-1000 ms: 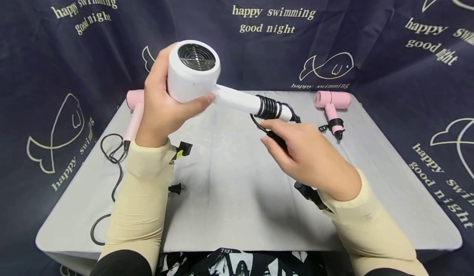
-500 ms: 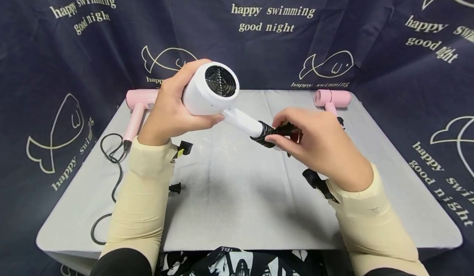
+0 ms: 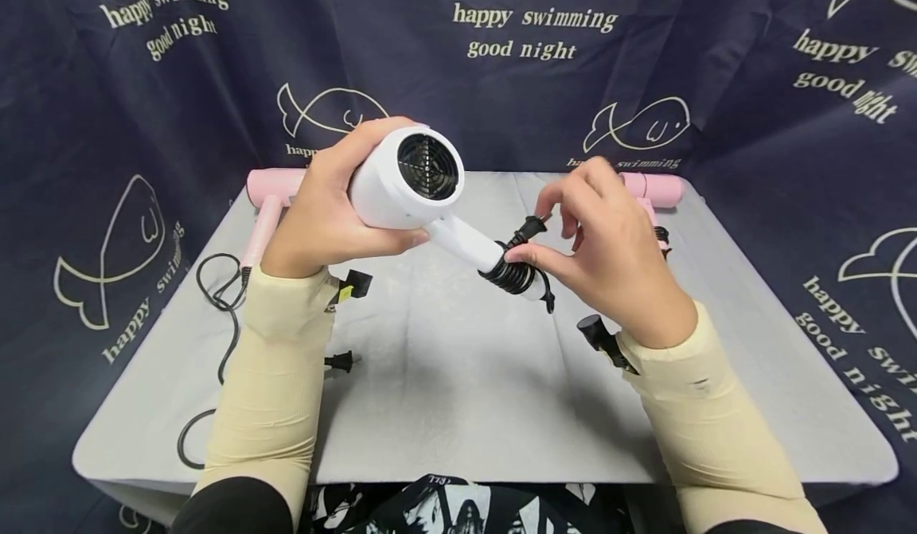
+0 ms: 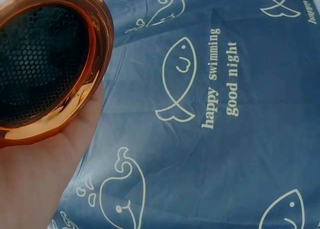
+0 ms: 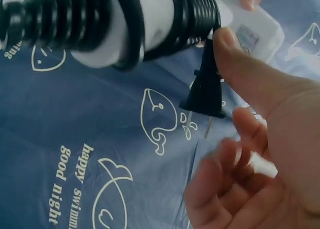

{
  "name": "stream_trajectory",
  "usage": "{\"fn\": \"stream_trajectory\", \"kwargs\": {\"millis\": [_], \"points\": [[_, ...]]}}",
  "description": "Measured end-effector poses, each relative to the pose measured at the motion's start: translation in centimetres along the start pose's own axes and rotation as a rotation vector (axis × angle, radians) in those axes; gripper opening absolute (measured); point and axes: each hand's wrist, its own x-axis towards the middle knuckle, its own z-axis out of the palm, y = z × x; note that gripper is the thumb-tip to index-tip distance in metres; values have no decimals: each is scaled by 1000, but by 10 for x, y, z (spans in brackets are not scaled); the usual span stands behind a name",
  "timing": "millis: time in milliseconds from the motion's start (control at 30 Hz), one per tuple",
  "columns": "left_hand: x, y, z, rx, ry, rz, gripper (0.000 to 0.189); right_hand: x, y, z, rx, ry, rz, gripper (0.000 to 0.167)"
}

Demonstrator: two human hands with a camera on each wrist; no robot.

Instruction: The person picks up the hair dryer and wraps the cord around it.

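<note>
Left hand (image 3: 322, 208): wrapped around the barrel of a white hair dryer (image 3: 411, 180), fingers curled under it, thumb on top; dryer held above the grey counter (image 3: 458, 391), black grille end turned toward the head camera, handle slanting down to the right. In the left wrist view, only the palm (image 4: 40, 184) seen beside a copper-coloured ring (image 4: 80, 96) around a dark honeycomb mesh.

Right hand (image 3: 616, 251): at the lower end of the handle, thumb pressed against the black cord (image 3: 512, 275) wound in tight coils round it; other fingers loosely spread and raised, gripping nothing. Black plug (image 3: 526, 228) sticking up from the coils just beside the thumb; in the right wrist view, plug (image 5: 207, 91) pinned under the thumb tip, two metal prongs pointing down. Small label on the white handle (image 5: 248, 37) visible there, too blurred to read.

Elsewhere on the counter: a pink hair dryer (image 3: 268, 200) at the far left with its black cord (image 3: 215, 343) trailing loose toward the near edge, its plug (image 3: 340, 361) lying by the left sleeve; a second pink hair dryer (image 3: 655, 192) at the far right, partly hidden behind the right hand.

Behind and around: a dark blue cloth (image 3: 788, 160) printed with fish and whale outlines and the words "happy swimming good night", repeated many times.
</note>
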Motion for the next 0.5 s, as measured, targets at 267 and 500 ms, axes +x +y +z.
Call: {"fn": "stream_trajectory", "kwargs": {"millis": [267,500], "points": [[4,2,5,59,56,-75,78,-3,-1,15,43,-102,-67,36],[6,-1,11,63,188,-194,75,-8,-1,36,-49,-196,-27,101]]}}
